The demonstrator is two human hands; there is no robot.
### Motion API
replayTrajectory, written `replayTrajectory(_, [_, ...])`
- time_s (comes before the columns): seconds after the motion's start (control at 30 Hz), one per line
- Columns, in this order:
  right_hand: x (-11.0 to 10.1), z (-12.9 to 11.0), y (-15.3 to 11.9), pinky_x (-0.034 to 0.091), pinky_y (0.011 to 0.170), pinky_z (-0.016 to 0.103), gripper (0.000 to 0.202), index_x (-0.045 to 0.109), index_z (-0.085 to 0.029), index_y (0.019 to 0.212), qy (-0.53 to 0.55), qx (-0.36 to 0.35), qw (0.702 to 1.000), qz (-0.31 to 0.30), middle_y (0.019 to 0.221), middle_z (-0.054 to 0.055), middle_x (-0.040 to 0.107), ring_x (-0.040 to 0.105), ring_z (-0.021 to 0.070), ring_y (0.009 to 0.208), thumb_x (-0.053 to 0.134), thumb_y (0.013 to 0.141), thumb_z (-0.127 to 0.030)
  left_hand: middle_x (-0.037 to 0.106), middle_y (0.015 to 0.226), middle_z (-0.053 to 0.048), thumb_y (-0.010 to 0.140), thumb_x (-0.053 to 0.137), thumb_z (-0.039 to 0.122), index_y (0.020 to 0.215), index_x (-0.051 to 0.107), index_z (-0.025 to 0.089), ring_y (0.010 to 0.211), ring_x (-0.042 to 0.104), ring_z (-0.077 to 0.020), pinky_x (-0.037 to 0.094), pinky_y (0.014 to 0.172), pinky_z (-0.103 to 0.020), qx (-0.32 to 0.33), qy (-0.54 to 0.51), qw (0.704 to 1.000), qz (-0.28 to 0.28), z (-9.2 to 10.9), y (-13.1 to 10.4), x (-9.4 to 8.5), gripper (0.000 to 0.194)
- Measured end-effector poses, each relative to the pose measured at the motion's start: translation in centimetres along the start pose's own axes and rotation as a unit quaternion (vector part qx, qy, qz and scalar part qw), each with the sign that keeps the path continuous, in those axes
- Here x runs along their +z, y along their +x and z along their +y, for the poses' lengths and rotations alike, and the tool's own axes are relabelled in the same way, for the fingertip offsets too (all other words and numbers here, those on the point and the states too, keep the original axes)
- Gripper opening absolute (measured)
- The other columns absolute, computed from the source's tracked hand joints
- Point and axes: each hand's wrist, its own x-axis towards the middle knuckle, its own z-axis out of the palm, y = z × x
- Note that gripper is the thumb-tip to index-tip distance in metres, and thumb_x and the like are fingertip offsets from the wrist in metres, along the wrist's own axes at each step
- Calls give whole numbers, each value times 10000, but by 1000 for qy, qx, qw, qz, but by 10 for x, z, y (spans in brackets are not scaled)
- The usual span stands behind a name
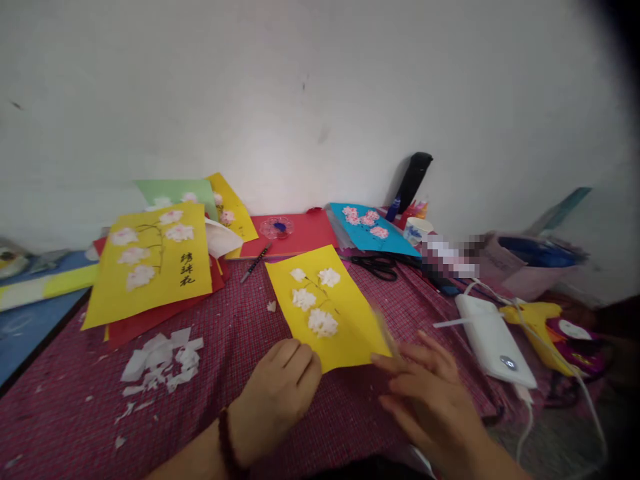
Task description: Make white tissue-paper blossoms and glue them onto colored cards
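Yellow flower card [350,330] lies on the cloth-covered surface [235,327] in front of me. Left hand [285,383]: grip curled at its near edge, can't tell if it's pinching. Right hand [425,393]: blurred, grip loosely part-open by the near right corner, hold unclear. Done: stem w/ 4 white flowers. Vs. the lettered yellow card [169,283], no pink tint or writing visible, so prob. less finished IMO. White paper scraps [163,360] lie loose, approx. 1 small heap.

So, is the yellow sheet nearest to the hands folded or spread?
Spread: the yellow sheet shows its flowered face, without visible fold.
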Motion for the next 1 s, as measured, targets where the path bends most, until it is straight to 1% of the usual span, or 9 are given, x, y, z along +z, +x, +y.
replayTrajectory(0.13, [34, -23, 37, 251, 983, 499, 237, 492, -255, 864, 1, -23, 998, -51, 1003, 1, 682, 561, 225, 959, 610, 746, -87, 548, 735, -50, 928, 282, 133, 820, 572, 137, 675, 504, -183, 492, 614, -335, -11, -10, 1000, -13, 11, 8, 0, 309])
replayTrajectory(0.23, [50, -24, 52, 358, 836, 412, 238, 467, -219, 783, 21, 6, 999, -36, 771, -3, 632, 539, 189, 774, 525, 711, 0, 597, 905, -81, 912, 347, 118, 1003, 550, 121, 856, 547, -195, 501, 776, -349, -19, -60, 997, 33, 7, -4, 1, 222])
replayTrajectory(0.37, [57, -13, 55, 356, 711, 338, 252, 413, -212, 753, 56, 35, 998, 5, 735, 2, 588, 511, 178, 726, 463, 692, 28, 584, 925, -67, 867, 459, 122, 977, 508, 163, 896, 562, -178, 493, 807, -313, -207, -96, 968, 106, -36, -25, 3, 127])
replayTrajectory(0.5, [57, -7, 54, 348, 705, 335, 239, 406, -214, 759, 63, 44, 997, 9, 733, 2, 580, 509, 177, 719, 453, 712, 15, 581, 971, -82, 872, 407, 118, 1006, 560, 159, 923, 562, -199, 478, 840, -370, -288, -66, 952, -81, -88, -19, 19, 208])
replayTrajectory(0.63, [55, -5, 54, 350, 692, 331, 243, 413, -217, 768, 64, 55, 996, 21, 728, 4, 584, 511, 176, 702, 448, 704, 14, 599, 906, -84, 888, 363, 136, 877, 608, 150, 902, 556, -207, 464, 813, -352, -276, -23, 950, -146, -105, -5, 31, 245])
replayTrajectory(0.77, [57, -14, 50, 374, 724, 345, 251, 444, -223, 778, 118, 57, 991, 1, 748, 4, 600, 531, 182, 736, 465, 668, 1, 595, 852, -62, 893, 391, 214, 816, 592, 162, 853, 561, -206, 440, 783, -334, -324, -12, 942, -90, -110, -12, 11, 222])
replayTrajectory(0.87, [61, -25, 45, 427, 772, 329, 188, 487, -239, 820, 276, 4, 954, -120, 823, 2, 655, 589, 167, 782, 489, 719, -80, 602, 827, -25, 860, 479, 306, 825, 604, 186, 791, 570, -184, 425, 738, -292, -377, -112, 919, 7, -112, -21, -13, 178])
replayTrajectory(0.93, [60, -27, 42, 456, 768, 286, 80, 504, -247, 821, 387, -23, 902, -191, 854, 2, 688, 631, 143, 778, 491, 797, -171, 618, 810, -2, 823, 549, 351, 815, 623, 202, 772, 568, -167, 415, 721, -260, -406, -227, 883, 52, -106, -22, -22, 167])
replayTrajectory(1.0, [51, -24, 43, 466, 770, 272, 12, 521, -242, 829, 431, 16, 884, -181, 888, 24, 692, 644, 146, 813, 514, 825, -233, 621, 764, 15, 781, 617, 363, 784, 641, 208, 746, 556, -144, 406, 695, -227, -439, -362, 820, 63, -94, -17, -22, 158])
